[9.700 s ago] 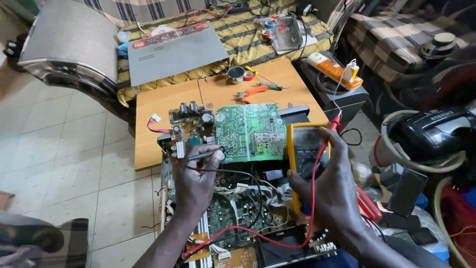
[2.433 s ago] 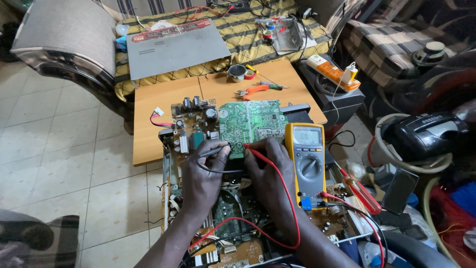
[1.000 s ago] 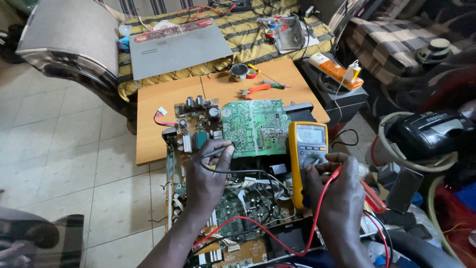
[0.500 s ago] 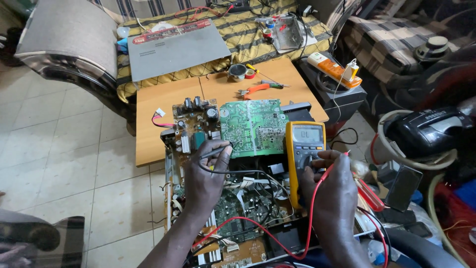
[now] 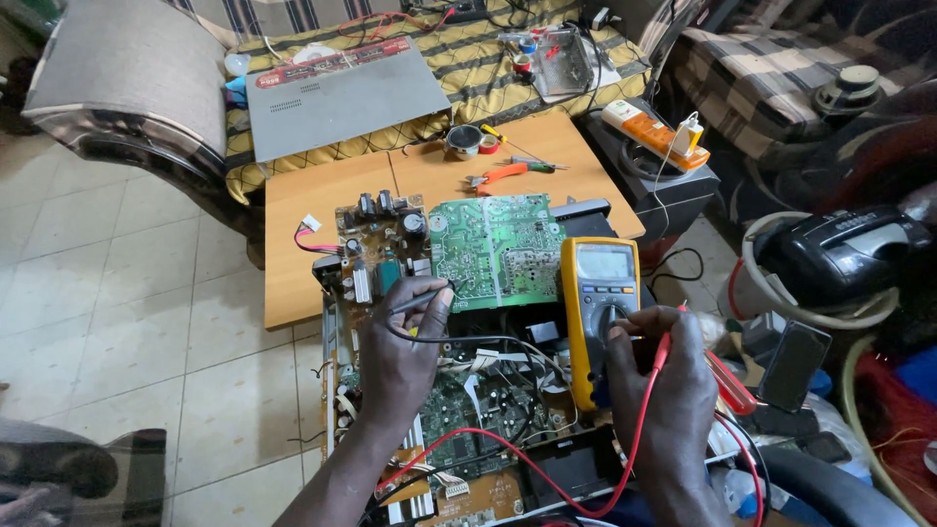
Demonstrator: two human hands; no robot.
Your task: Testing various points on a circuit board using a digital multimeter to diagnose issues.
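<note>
My left hand (image 5: 405,346) grips a black test probe (image 5: 420,298) whose tip rests at the left edge of a green circuit board (image 5: 498,249). A brown board with capacitors (image 5: 376,244) lies just left of it. My right hand (image 5: 659,376) holds a red test probe (image 5: 664,346) and its fingers touch the dial of a yellow multimeter (image 5: 597,303) that stands to the right of the green board. Red and black leads (image 5: 508,444) trail over an opened device chassis (image 5: 468,410) below both hands.
A wooden table (image 5: 322,190) carries orange pliers (image 5: 503,174) and a small round speaker (image 5: 464,139). A grey flat device (image 5: 337,93) lies on a striped couch behind. An orange power strip (image 5: 654,127) sits to the right; cluttered electronics (image 5: 839,259) crowd the right side.
My right hand has moved from the green board to the multimeter's dial, taking the red probe with it. My left hand keeps the black probe on the board.
</note>
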